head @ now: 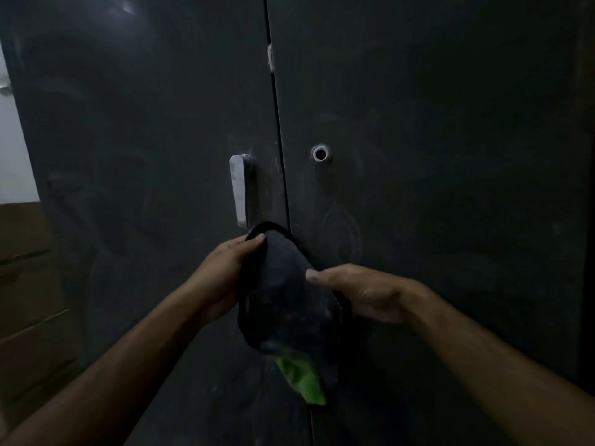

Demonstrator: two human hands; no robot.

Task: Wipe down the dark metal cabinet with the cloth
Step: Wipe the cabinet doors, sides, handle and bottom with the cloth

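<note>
Head view: at the far left edge a pale wall (14, 149) shows above brown wooden drawers (29, 284), both dim. Beside them stands the dark metal cabinet (128, 123), its two flat doors matt and smudged with faint swirling marks. The left door carries a long, slim, silvery handle (238, 191) set upright near the seam between the doors.

Just below that handle the left hand (225, 272) grips the cloth (286, 300), fingers curled round its left edge, thumb laid on the top front near the upper fold. The cloth is dark, soft and bunched into a rounded, elongated wad held between both hands, in front of the door seam; whether it touches the metal cannot be told. A bright green piece (302, 378) hangs from its lower end.

The right hand (360, 291) pinches the cloth's right side, thumb pressed flat on the front, the other fingers tucked behind the fabric.

On the right door, level with the handle top, sits a small round hole with a light metal rim (320, 153). A pale chipped mark (270, 57) lies higher on the seam.
</note>
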